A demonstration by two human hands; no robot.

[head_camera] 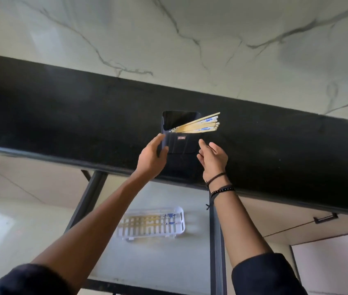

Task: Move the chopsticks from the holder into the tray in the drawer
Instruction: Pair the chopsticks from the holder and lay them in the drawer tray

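A black holder (181,150) stands on the black countertop (62,116), with several wooden chopsticks (198,126) leaning out of its top toward the right. My left hand (152,158) wraps the holder's left side. My right hand (213,160) hovers open just right of the holder, fingers apart, below the chopstick ends and not touching them. Below the counter, a white slotted tray (181,225) lies in the open drawer (147,262) and holds a few chopsticks (153,221) laid lengthwise.
A marble-patterned wall (190,39) rises behind the counter. Dark drawer rails (216,241) run along both sides of the drawer. A closed drawer with a black handle (325,218) is at the right under the counter.
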